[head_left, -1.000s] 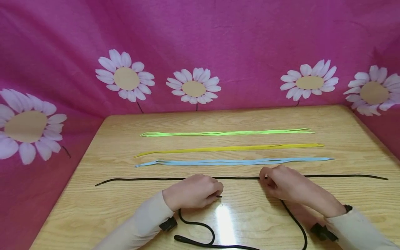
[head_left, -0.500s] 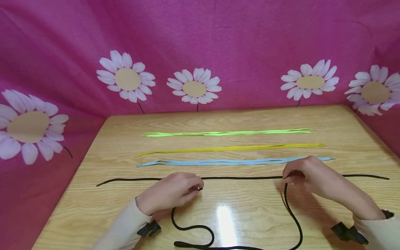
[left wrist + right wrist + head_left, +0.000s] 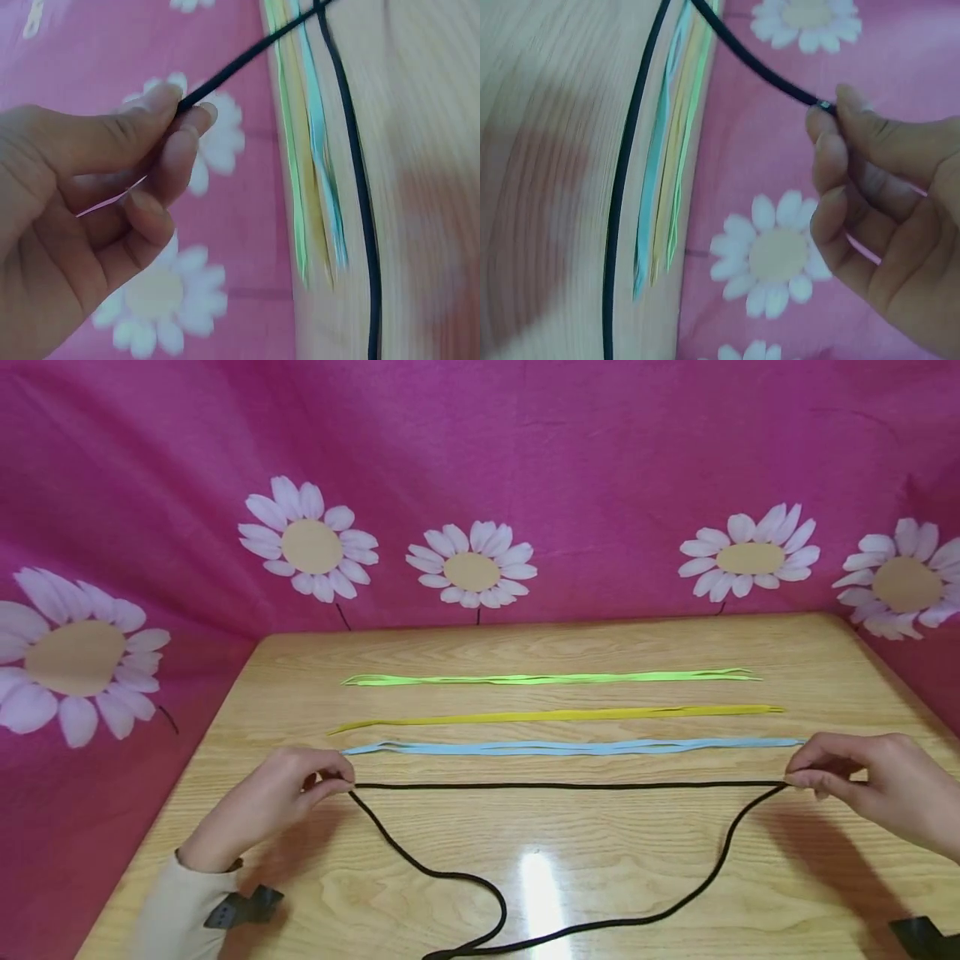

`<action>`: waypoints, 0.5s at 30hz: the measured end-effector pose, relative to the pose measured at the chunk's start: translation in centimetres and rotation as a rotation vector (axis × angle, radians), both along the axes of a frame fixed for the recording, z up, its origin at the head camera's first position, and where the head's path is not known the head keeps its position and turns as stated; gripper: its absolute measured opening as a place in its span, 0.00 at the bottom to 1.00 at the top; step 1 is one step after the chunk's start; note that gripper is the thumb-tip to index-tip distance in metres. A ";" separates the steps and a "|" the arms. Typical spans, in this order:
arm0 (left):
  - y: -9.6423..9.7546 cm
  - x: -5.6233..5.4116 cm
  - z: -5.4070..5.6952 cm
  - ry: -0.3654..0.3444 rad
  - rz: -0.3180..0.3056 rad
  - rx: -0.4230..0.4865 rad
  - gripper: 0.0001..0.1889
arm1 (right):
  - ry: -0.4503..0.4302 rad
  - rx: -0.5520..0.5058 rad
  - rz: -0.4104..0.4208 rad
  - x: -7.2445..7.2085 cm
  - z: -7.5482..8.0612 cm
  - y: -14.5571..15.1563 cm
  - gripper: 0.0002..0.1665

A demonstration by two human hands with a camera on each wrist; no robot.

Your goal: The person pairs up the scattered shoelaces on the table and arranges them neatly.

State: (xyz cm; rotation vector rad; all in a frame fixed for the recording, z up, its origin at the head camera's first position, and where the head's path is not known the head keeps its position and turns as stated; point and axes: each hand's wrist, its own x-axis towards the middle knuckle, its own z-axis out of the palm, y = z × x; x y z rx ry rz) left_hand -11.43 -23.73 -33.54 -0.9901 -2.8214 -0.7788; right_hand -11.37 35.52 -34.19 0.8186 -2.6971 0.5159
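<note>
My left hand pinches one end of a black shoelace between thumb and fingertips. At the right, my right hand pinches that shoelace's other end; its tip shows at the fingers in the right wrist view. Between the hands the held shoelace droops in a loose curve onto the table, with a bend near the front edge of the picture. A second black shoelace lies nearly straight across the table just behind it. Both its ends are hidden behind my hands in the head view.
Farther back lie a light blue shoelace, a yellow shoelace and a lime green shoelace, each folded lengthwise and roughly parallel. A pink cloth with daisies hangs behind the wooden table. Light glares off the tabletop.
My hands have moved far apart, the left hand leftward and the right hand rightward, drawing the held shoelace wider. The shoelaces on the table have stayed in place.
</note>
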 end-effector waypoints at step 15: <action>-7.0 0.4 -1.6 0.155 0.202 -0.010 0.13 | -0.106 -0.486 -0.009 -0.6 -4.9 10.4 0.33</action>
